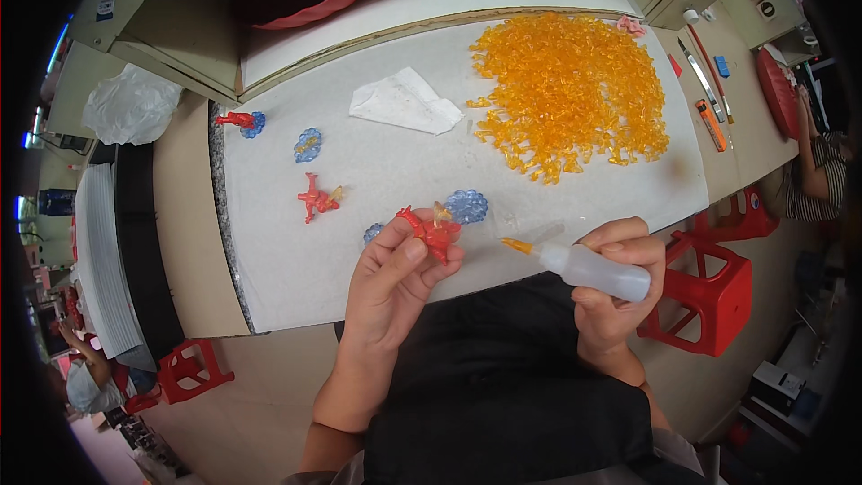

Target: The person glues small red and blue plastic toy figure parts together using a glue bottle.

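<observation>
My left hand [388, 286] pinches a small red plastic figure [435, 235] with a translucent yellow piece at its top. In my right hand [620, 283] is a soft white squeeze bottle [596, 273], its orange nozzle tip pointing left toward the figure but apart from it. Just beyond the figure a blue bubbly base [467, 207] lies on the white sheet; another blue piece [373, 233] is partly hidden by my left hand. Farther left lie a red figure with a yellow piece [316, 198], a blue base [308, 145] and a red figure on a blue base [241, 122].
A big heap of translucent orange-yellow pieces [575, 94] covers the sheet's far right. A folded white tissue [404, 102] lies left of it. Brushes, a craft knife [709, 125] and a blue block [722, 66] lie at right. Red stools [714, 292] stand below the table; other people sit at both sides.
</observation>
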Tool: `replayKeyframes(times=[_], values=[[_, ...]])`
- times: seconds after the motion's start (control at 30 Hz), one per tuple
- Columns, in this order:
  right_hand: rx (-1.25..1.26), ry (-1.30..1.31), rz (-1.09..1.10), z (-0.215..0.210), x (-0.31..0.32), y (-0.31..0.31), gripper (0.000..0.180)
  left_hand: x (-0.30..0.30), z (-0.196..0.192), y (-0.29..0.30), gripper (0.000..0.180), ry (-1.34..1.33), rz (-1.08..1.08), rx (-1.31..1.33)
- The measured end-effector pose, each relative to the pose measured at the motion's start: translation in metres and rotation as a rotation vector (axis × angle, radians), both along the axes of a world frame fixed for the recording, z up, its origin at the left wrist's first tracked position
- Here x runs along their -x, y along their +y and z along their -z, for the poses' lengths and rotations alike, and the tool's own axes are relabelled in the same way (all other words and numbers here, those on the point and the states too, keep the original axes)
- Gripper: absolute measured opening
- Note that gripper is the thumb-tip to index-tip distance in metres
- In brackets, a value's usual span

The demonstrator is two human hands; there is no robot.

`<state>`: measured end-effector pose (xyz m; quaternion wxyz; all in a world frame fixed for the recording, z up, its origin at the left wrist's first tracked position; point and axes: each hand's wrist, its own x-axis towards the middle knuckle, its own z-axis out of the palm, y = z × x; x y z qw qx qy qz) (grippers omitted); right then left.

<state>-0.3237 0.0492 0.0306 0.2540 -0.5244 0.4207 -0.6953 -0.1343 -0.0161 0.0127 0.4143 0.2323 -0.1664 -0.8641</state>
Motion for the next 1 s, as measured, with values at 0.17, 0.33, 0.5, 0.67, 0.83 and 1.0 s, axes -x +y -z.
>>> replayKeyframes(times=[0.17, 0.33, 0.5, 0.67, 0.83, 1.0], values=[[-0.152, -0.119, 0.026, 0.008, 0.021, -0.005, 0.038, 0.001, -0.003, -0.001, 0.026, 0.053, -0.015, -0.035], [-0.376, 0.303, 0.245, 0.021, 0.032, -0.012, 0.041, -0.007, -0.003, -0.003, 0.027, 0.031, -0.091, -0.004], [-0.414, 0.316, 0.279, 0.028, 0.036, -0.014, 0.042, -0.018, -0.004, -0.007, 0.026, -0.069, -0.140, 0.046], [-0.055, 0.511, 0.476, 0.031, 0.029, -0.007, 0.053, -0.023, -0.007, -0.010, 0.024, -0.128, -0.180, 0.099], [-0.209, 0.835, 0.147, 0.005, -0.029, -0.026, 0.032, -0.026, -0.005, -0.007, 0.025, -0.163, -0.191, 0.114], [-0.233, 0.977, 0.107, 0.013, -0.035, -0.046, 0.033, -0.021, -0.008, -0.007, 0.026, -0.170, -0.158, 0.114]])
